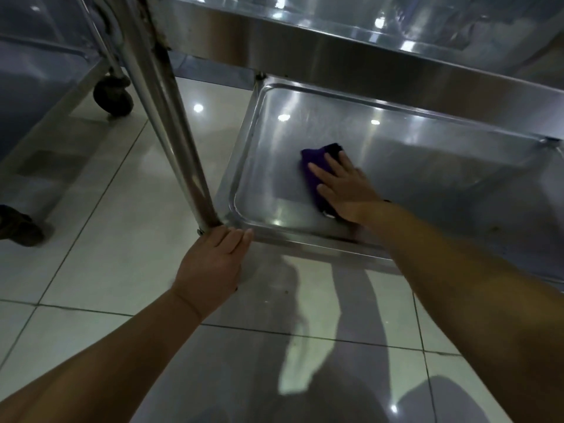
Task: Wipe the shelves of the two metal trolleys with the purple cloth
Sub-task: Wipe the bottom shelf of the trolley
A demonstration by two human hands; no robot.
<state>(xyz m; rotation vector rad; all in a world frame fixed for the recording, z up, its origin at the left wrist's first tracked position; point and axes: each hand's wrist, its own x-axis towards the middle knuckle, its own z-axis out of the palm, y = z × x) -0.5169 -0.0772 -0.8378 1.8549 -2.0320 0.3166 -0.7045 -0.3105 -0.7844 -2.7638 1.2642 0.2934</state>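
The purple cloth (314, 166) lies folded on the bottom shelf (427, 178) of the near metal trolley, left of the shelf's middle. My right hand (345, 187) presses flat on the cloth with straight, spread fingers and covers its right part. My left hand (213, 261) rests against the shelf's front left corner, at the foot of the trolley's upright post (164, 111); its fingers lie together and fairly straight. A higher shelf (335, 35) of the same trolley overhangs the back of the bottom one.
A second metal trolley (39, 56) stands at the left, with a black caster wheel (113, 99) on the pale tiled floor (122, 270). Someone's dark shoe (18, 227) shows at the left edge. My shadow falls on the tiles in front.
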